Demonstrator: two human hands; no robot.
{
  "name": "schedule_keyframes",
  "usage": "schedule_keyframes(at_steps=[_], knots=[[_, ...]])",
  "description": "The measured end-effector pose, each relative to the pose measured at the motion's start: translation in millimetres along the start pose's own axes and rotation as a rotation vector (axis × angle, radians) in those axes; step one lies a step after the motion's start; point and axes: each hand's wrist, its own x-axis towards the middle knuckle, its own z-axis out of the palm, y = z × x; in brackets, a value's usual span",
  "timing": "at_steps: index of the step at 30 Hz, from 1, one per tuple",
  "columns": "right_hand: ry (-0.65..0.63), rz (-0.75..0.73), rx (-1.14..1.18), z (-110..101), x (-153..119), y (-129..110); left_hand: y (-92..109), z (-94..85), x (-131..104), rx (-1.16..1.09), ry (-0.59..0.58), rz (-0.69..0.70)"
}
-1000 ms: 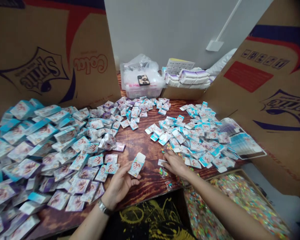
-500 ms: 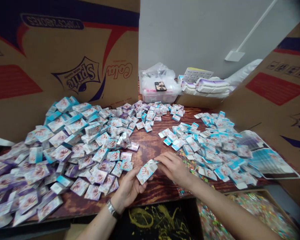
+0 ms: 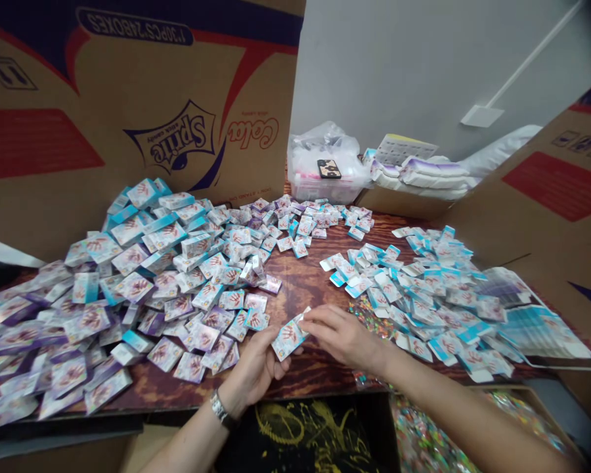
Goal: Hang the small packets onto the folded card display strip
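A small blue-and-white printed carton (image 3: 288, 339) is tilted in my left hand (image 3: 259, 366), its fingers wrapped around the lower part. My right hand (image 3: 339, 335) pinches the carton's upper end, where a white flap (image 3: 305, 311) sticks up. To the left spreads a large heap of blue and purple cartons (image 3: 167, 287), many of them closed. Nearer my right hand is a pile of blue-and-white cartons (image 3: 426, 289), several with their end flaps out. Small colourful pieces in clear wrap (image 3: 372, 316) lie just beyond my right hand, partly covered by it.
Large brown cardboard boxes stand at the left (image 3: 197, 72) and right (image 3: 526, 217). At the back are a plastic tub (image 3: 320, 189) with bags and a phone, and a box of white packs (image 3: 404, 200). An open box of colourful pieces (image 3: 423, 427) sits below the table's edge.
The flap at the carton's upper end now stands up more, with my right fingers against it. The camera view has shifted slightly to the left.
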Motion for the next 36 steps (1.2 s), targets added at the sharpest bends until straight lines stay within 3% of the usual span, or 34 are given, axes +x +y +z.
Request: schedule_keyframes(at_steps=[4, 7, 9, 14, 21, 25, 29, 36], knots=[[0.065, 0.318, 0.326, 5, 1, -8, -2, 1.5, -1, 0.048, -0.016, 0.031], [0.124, 0.519, 0.406, 12, 0, -10, -2, 2.8, -2, 0.061, -0.023, 0.024], [0.12, 0.575, 0.423, 16, -1, -10, -2, 2.7, -2, 0.057, -0.032, 0.021], [0.12, 0.528, 0.382, 18, -3, -5, -2, -0.5, -2, -0.005, -0.045, -0.043], [0.115, 0.207, 0.054, 22, -14, 2, -4, 3.4, -4, 0.001, -0.067, -0.032], [0.088, 0.133, 0.009, 20, -16, 4, -6, 8.5, -5, 0.049, -0.027, 0.027], [0.116, 0.239, 0.138, 14, -10, -2, -8, 10.5, -3, 0.071, -0.023, 0.093], [0.101, 0.682, 0.734, 22, -8, -4, -6, 6.6, -3, 0.041, -0.1, 0.039]])
